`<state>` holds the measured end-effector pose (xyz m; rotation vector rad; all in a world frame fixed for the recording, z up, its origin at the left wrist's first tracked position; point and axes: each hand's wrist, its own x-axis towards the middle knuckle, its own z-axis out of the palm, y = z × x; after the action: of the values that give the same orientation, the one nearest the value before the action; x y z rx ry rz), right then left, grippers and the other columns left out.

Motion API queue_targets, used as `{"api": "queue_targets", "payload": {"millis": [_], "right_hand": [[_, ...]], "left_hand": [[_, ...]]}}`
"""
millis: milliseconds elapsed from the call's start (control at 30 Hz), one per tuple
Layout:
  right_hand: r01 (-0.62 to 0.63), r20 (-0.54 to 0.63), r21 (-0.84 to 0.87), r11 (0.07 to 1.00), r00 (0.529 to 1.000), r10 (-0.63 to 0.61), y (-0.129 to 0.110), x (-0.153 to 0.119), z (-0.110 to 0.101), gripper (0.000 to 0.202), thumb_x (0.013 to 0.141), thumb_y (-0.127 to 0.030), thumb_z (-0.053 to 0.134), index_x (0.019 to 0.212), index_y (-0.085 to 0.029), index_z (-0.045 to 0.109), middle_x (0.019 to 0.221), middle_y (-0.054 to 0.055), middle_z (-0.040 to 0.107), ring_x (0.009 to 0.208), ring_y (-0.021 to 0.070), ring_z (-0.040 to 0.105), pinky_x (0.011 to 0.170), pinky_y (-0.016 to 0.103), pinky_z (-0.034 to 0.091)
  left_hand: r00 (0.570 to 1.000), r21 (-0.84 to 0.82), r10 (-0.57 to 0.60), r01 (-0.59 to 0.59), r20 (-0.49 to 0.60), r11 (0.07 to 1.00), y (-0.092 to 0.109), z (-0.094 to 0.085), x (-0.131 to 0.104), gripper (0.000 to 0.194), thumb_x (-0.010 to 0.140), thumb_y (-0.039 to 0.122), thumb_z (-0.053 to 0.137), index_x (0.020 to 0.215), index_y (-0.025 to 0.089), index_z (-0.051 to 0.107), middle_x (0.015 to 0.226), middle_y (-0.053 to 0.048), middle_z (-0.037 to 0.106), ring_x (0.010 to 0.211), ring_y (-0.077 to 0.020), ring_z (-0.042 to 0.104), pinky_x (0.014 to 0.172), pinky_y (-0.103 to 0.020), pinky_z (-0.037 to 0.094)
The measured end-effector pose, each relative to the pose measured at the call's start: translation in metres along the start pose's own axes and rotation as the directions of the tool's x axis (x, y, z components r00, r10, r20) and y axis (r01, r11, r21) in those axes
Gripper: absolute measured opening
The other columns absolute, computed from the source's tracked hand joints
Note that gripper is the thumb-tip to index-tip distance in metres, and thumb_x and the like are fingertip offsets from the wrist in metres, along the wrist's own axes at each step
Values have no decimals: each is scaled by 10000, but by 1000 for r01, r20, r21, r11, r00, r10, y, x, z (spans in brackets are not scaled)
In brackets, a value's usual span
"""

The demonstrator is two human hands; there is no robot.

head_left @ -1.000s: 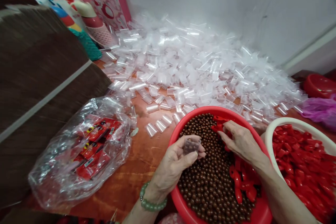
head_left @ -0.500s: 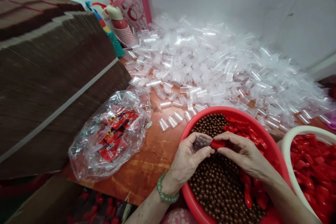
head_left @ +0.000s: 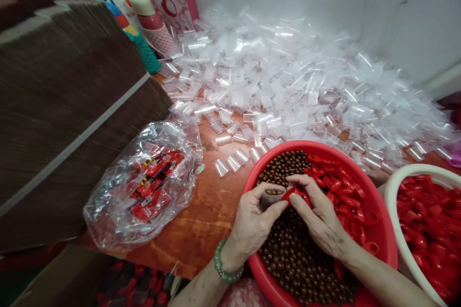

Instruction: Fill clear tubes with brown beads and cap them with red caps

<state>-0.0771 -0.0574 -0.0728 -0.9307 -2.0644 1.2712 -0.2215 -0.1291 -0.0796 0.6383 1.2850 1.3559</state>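
My left hand (head_left: 254, 216), with a green bead bracelet at the wrist, holds a clear plastic sleeve (head_left: 273, 192) with brown balls showing in its open end. My right hand (head_left: 319, 216) pinches a red plastic piece (head_left: 296, 196) right beside that opening. Both hands are over a red basin (head_left: 251, 265). Inside the basin are brown balls (head_left: 291, 259) and, toward its right side, glossy red pieces (head_left: 347, 200).
Clear sleeves (head_left: 288, 72) are heaped along the wall. A plastic bag (head_left: 108, 220) with red packets lies left, beside a brown strapped stack (head_left: 72, 105). A white tub (head_left: 392, 201) of red pieces stands right. A bottle (head_left: 151, 21) is behind.
The sleeve's open end has tilted into view, showing the balls inside. My right hand has turned and moved slightly left with the red piece. The whole view has shifted slightly.
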Motion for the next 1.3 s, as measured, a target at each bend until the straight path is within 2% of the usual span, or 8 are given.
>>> {"api": "queue_targets", "payload": {"millis": [267,467,700,933,1000,1100,1167,1300], "right_hand": [[26,-111,22,999,994,-23,6,-1,23,249,976,-331,411,1205,-254,469,971,34,522,893,176,549,828,305,492],[83,-127,83,993,989,-72,14,7,11,291,1003,-362,373,1281,-278,401,855,2,487,746,156,519,676,279,477],[162,-53,-29,986,985,-163,12,13,4,344,1004,-346,392,1334,-254,370,828,-3,492,701,142,525,638,265,481],[291,-117,-181,940,942,-314,5,17,-2,178,948,-311,532,1103,-236,486,807,-6,528,673,134,551,609,251,500],[352,-68,-210,912,925,-373,3,19,-2,67,935,-270,552,968,-229,510,773,-9,531,651,131,544,596,246,493],[461,39,-198,865,885,-464,1,20,1,93,946,-235,529,855,-222,517,721,-4,537,626,134,540,563,244,479],[499,76,-193,845,866,-495,1,20,2,117,970,-277,498,879,-216,539,725,13,565,649,152,562,574,263,489],[508,134,-205,837,862,-490,-2,18,-1,287,987,-404,445,1108,-177,571,877,83,655,791,203,627,716,349,530]], "left_hand": [[997,-22,-43,44,58,999,0,0,1,210,706,263,794,836,157,667,765,-1,657,701,-126,569,697,-232,452],[980,-12,-73,77,185,997,-2,2,3,187,780,244,699,933,165,628,833,-28,675,775,-160,611,765,-272,460],[924,69,-135,118,357,991,-12,-3,3,181,823,276,659,949,147,642,775,-20,627,730,-141,560,716,-255,442],[885,106,-175,142,432,984,-6,-3,6,119,799,233,630,849,126,616,705,15,553,639,-98,491,617,-220,405],[875,109,-180,146,449,983,-3,-2,7,81,783,196,617,827,128,625,702,17,555,639,-95,495,611,-213,406],[860,74,-158,140,486,987,-1,-2,8,47,745,155,610,767,128,641,696,12,567,637,-95,505,610,-209,412],[854,43,-159,159,496,986,-3,-2,8,63,746,188,634,736,126,630,677,14,554,625,-94,497,605,-212,407],[873,-57,-172,222,456,973,-7,-3,6,358,749,445,727,703,127,569,648,26,499,598,-83,446,578,-214,370]]}}
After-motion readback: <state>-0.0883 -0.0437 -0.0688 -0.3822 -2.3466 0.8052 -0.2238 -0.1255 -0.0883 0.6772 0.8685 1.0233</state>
